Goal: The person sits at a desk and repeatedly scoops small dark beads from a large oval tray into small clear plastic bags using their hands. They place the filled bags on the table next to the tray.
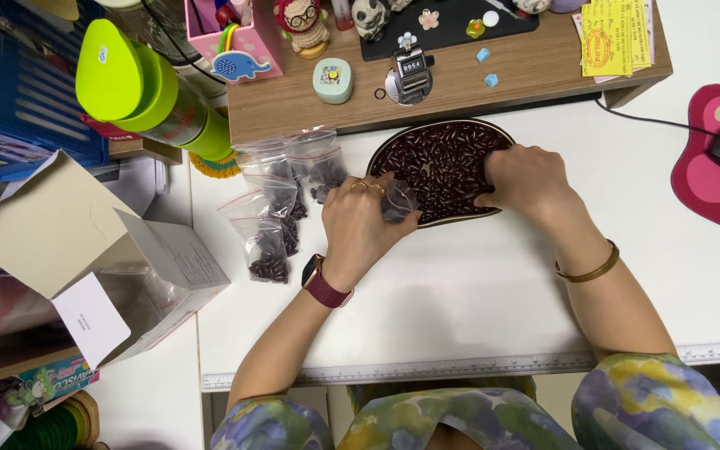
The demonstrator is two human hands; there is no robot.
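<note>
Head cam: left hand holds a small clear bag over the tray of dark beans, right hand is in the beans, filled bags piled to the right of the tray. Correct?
Not quite. The filled bags lie to the left of the tray, not the right, as the head view shows. The rest holds: the left hand holds a small clear bag at the tray's edge, and the right hand is in the dark beans.

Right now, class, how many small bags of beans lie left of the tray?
About 6, overlapping, so some may be hidden: two at the top, two in the middle, two nearest. Another is in the left hand.
</note>
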